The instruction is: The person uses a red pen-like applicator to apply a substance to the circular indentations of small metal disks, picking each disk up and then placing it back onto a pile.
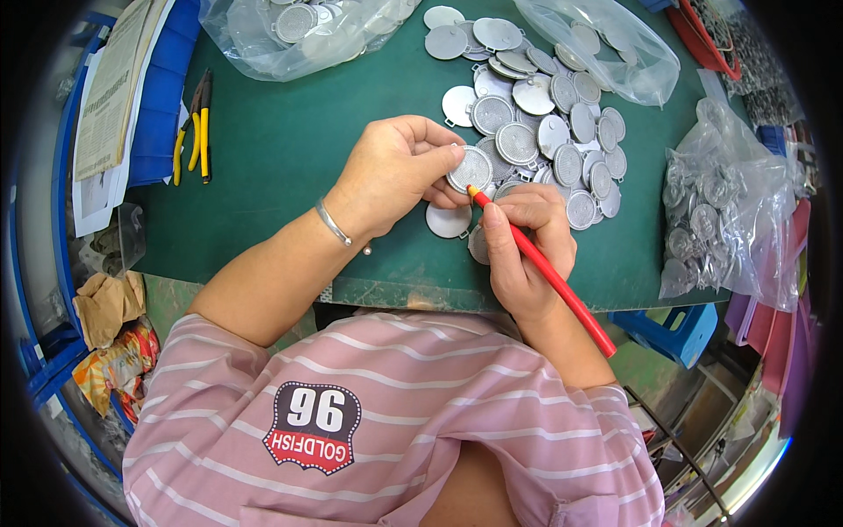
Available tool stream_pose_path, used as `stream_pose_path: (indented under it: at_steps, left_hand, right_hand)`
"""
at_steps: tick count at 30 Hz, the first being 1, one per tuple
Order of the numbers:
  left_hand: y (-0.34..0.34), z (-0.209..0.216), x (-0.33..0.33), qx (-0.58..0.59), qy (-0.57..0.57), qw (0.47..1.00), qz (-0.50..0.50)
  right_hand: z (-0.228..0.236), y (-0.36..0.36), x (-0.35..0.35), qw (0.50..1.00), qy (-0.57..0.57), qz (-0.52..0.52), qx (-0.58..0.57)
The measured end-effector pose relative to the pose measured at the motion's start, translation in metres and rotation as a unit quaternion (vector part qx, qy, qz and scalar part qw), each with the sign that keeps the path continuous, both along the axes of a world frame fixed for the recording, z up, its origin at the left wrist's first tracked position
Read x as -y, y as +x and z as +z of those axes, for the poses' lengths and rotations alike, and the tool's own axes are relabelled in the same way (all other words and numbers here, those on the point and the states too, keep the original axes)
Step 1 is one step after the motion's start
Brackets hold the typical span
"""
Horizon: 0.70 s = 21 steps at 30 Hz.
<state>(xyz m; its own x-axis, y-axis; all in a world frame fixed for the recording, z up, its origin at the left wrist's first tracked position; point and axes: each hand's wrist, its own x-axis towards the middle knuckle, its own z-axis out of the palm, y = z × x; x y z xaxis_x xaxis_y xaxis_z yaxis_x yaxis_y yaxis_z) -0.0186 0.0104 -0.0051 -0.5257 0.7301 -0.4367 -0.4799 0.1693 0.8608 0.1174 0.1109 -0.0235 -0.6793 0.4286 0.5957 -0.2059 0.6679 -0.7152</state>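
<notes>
My left hand point(386, 167) pinches a round silver-grey metal disc point(471, 170) with a raised rim and textured face between thumb and fingers. My right hand point(531, 250) is closed round a long red pencil-like tool point(566, 290) with a yellowish tip. That tip meets the lower edge of the held disc, or comes very near it. Just beyond both hands lies a loose heap of similar discs point(516, 142), several with small lugs on their rims. A plain-faced disc point(447, 220) rests below my left fingers.
Clear plastic bags of discs stand at the far left point(303, 39) and far right point(606, 53) of the green table point(263, 114). Yellow-handled pliers point(200, 132) lie left, near a blue bin point(167, 97). Another bag point(724, 206) with metal pieces sits right, above a blue stool point(672, 334).
</notes>
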Motion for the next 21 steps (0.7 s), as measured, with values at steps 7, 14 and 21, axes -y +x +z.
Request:
stream_pose_path:
  at_steps: [7, 14, 21]
  left_hand:
    - [0.0007, 0.0022, -0.0008, 0.005, -0.006, 1.0, -0.002]
    - [-0.0002, 0.0018, -0.0012, 0.015, 0.003, 1.0, 0.01]
    - [-0.0005, 0.0021, 0.0003, 0.039, 0.019, 0.999, 0.014]
  right_hand:
    - [0.0021, 0.0007, -0.0001, 1.0, -0.012, 0.002, 0.001]
    - [0.0015, 0.0008, 0.0009, 1.0, -0.018, 0.007, -0.015]
    - [0.0033, 0.0039, 0.0045, 0.995, -0.097, 0.016, -0.028]
